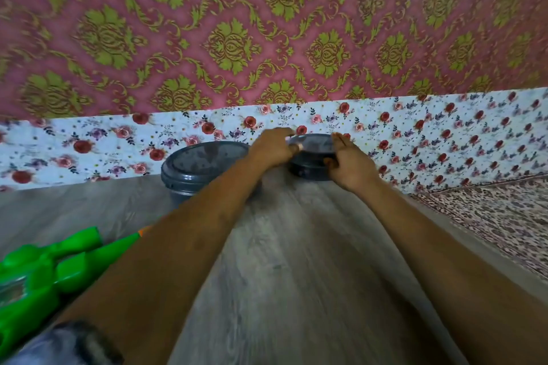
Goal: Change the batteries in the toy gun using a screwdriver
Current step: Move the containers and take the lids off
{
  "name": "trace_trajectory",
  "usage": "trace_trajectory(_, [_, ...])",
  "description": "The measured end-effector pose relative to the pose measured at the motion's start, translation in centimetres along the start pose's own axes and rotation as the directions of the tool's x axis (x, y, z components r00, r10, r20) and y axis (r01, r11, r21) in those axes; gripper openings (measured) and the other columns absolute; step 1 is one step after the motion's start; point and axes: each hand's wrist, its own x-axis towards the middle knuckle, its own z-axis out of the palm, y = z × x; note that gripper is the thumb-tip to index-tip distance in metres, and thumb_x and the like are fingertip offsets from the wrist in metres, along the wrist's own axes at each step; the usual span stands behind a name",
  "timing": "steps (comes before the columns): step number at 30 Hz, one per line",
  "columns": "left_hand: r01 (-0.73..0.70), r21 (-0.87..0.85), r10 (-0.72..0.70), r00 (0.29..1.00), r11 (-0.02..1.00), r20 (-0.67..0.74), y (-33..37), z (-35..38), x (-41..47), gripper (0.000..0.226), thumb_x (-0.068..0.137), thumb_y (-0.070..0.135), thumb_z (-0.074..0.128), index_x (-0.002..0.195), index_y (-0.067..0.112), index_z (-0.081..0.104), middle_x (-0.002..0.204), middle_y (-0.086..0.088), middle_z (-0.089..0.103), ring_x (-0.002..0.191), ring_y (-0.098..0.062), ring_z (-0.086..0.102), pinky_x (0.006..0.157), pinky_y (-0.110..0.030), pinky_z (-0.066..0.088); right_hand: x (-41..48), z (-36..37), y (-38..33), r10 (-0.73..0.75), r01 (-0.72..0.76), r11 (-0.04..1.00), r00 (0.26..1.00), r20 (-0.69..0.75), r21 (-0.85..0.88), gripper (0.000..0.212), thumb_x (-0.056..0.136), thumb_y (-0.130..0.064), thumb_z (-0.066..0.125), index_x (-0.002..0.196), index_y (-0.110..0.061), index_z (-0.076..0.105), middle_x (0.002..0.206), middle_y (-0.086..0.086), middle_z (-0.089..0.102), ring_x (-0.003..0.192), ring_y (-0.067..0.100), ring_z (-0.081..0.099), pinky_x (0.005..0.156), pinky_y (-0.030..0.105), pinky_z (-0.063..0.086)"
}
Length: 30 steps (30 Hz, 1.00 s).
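Barely started: gripping lid [314, 142] with left hand [271, 147], bracing tub [308, 170] with flat right hand [350, 164], probably. Haven't touched gun [44, 272] behind left hand.

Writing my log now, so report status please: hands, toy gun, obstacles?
Left hand grips lid of small dark container; right hand flat against its side. Toy gun untouched on floor, near left. Larger dark container beside; screwdriver not seen.
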Motion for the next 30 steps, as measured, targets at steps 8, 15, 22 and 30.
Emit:
trace_trajectory(8, [0.478,0.114,-0.463,0.876,0.871,-0.133,-11.5,-8.4,-7.7,0.059,0.091,0.041,0.056,0.134,0.003,0.047,0.143,-0.018,0.043,0.127,-0.034,0.043,0.101,-0.036,0.037,-3.8,1.5,-9.9,-0.013,-0.075,0.868,0.985,0.173,0.491,0.047,0.094,-0.035,0.046,0.130,-0.006,0.047,0.136,0.016,0.050,0.124,0.031,0.047,0.097,0.032,0.038])
trace_trajectory(15, [0.616,-0.578,-0.672,0.725,0.535,0.151,-12.9,-7.4,-9.8,0.058,0.093,0.037,0.056,0.137,0.004,0.039,0.134,-0.019,0.048,0.106,-0.032,0.055,0.076,-0.034,0.048,-2.4,4.5,-14.5,0.194,-0.425,0.480,0.905,0.380,0.767,0.059,0.092,-0.040,0.051,0.139,-0.007,0.039,0.145,0.011,0.041,0.130,0.027,0.043,0.095,0.028,0.036])
trace_trajectory(22, [0.465,-0.743,-0.600,0.792,0.481,0.108,-10.6,-9.5,-9.9,0.052,0.091,0.029,0.062,0.129,-0.002,0.047,0.130,-0.019,0.051,0.113,-0.033,0.055,0.075,-0.033,0.050,-1.7,0.9,-14.3,0.248,-0.443,0.420,0.896,0.369,0.792,0.063,0.087,-0.045,0.055,0.137,-0.009,0.040,0.140,0.009,0.045,0.124,0.028,0.048,0.103,0.040,0.041])
trace_trajectory(30, [0.437,-0.722,-0.525,0.843,0.536,0.120,-2.0,-12.6,-16.5,0.050,0.090,0.030,0.063,0.125,-0.002,0.049,0.114,-0.018,0.054,0.096,-0.028,0.058,0.076,-0.032,0.052,-9.4,-7.4,-10.7,0.271,-0.418,0.441,0.906,0.326,0.795,0.056,0.086,-0.047,0.056,0.130,-0.012,0.048,0.132,0.006,0.052,0.118,0.025,0.052,0.104,0.043,0.042])
